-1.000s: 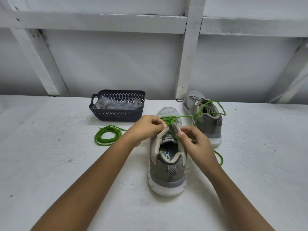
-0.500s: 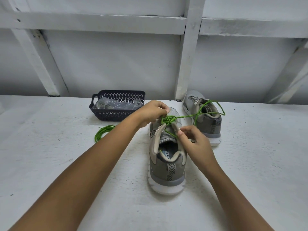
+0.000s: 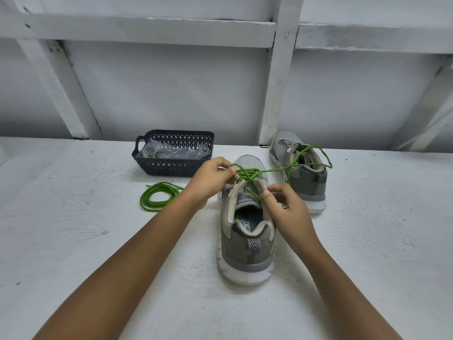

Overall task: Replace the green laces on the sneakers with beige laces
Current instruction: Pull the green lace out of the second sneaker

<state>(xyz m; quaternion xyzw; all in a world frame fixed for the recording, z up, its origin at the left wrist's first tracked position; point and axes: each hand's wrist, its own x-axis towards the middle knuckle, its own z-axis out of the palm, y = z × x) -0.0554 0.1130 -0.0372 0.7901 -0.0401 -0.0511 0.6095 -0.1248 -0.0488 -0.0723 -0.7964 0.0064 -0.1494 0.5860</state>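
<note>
Green lace (image 3: 250, 172), judged limp and light, is pinched at frame centre by left hand (image 3: 213, 179); sneaker (image 3: 247, 253) flap is pinched by right hand (image 3: 288, 208).

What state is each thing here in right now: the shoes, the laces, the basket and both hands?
near sneaker: upright, green lace partly undone.
green lace: loosened, trailing over the far sneaker.
far sneaker: upright, seemingly unlaced.
coiled lace: off the shoes, lying on the table.
basket: upright, holding clear bags.
left hand: pinches the green lace.
right hand: pinches the near sneaker's eyelet flap.
</note>
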